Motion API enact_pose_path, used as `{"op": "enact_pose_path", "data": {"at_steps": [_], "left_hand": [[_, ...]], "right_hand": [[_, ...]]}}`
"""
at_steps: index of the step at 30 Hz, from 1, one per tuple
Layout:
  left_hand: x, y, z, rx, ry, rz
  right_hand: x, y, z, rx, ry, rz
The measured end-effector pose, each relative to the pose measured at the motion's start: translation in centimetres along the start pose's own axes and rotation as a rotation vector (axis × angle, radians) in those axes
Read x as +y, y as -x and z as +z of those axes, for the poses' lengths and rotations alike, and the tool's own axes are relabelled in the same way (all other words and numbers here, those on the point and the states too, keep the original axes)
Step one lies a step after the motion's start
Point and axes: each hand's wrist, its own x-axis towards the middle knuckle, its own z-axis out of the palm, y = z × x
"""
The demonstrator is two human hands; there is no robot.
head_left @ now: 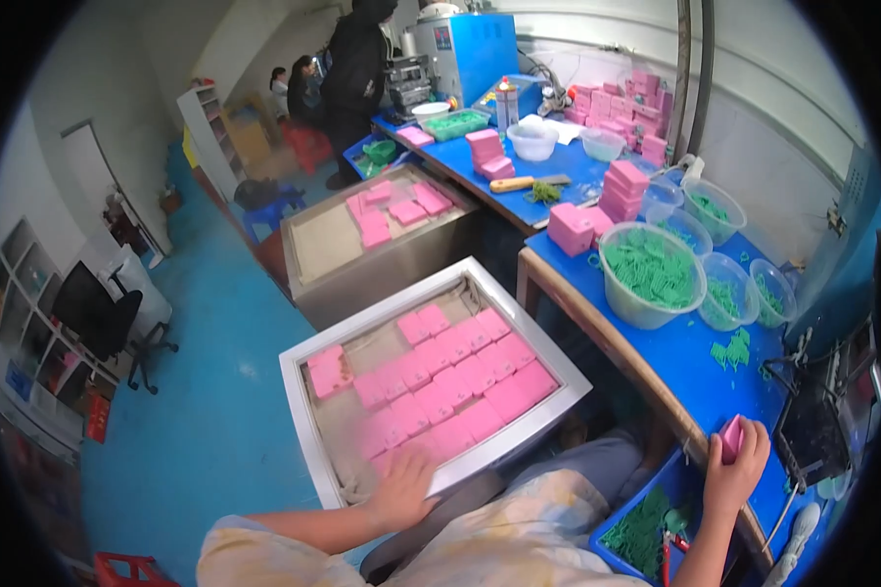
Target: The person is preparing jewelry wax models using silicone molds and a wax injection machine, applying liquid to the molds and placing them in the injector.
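My right hand (736, 468) is closed round a small pink block (731, 439) above the right edge of the blue bench. My left hand (402, 490) lies at the near edge of a white-framed tray (306, 450), its fingers stretched out over the nearest pink blocks (440, 437). Rows of these pink blocks fill much of the tray's beige surface. One larger pink block (330, 372) sits apart at its left. Haze blurs the lower left of the tray, and whether my left fingertips touch a block is hard to see.
On the blue bench (597, 367) stand clear bowls of green pieces (651, 264), stacked pink blocks (622, 191) and a wooden-handled knife (529, 183). A blue bin (607, 556) with green scraps and red-handled pliers (667, 558) sits below. Behind is a second tray (313, 249); people (357, 68) are farther back.
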Motion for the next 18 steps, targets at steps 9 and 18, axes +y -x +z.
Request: {"op": "enact_pose_path", "data": {"at_steps": [9,18], "left_hand": [[-1.2,3.4,-1.1,-0.170,-0.103,-0.010],[-2.3,2.1,-1.2,-0.200,0.031,-0.052]], "right_hand": [[-0.3,0.3,-0.3,-0.059,0.027,0.013],[-0.2,-0.4,0.4,-0.030,0.005,-0.052]]}}
